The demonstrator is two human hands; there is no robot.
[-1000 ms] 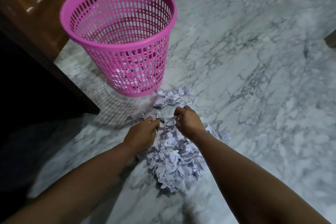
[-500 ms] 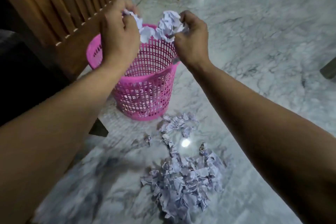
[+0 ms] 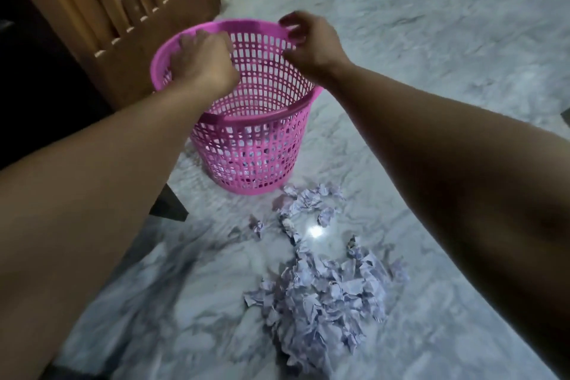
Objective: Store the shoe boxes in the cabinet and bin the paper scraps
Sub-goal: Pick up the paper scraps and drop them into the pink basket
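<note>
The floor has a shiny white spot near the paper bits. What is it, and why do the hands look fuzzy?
In the head view, the white spot is glare: a light reflecting off the polished marble floor. The left hand and right hand over the pink basket are smeared by motion blur. The paper scraps look sharper.

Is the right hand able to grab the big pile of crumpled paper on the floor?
Probably yes. The right hand is up over the pink basket, looks empty, and nothing lies between it and the big paper pile on the open floor below its arm.
</note>
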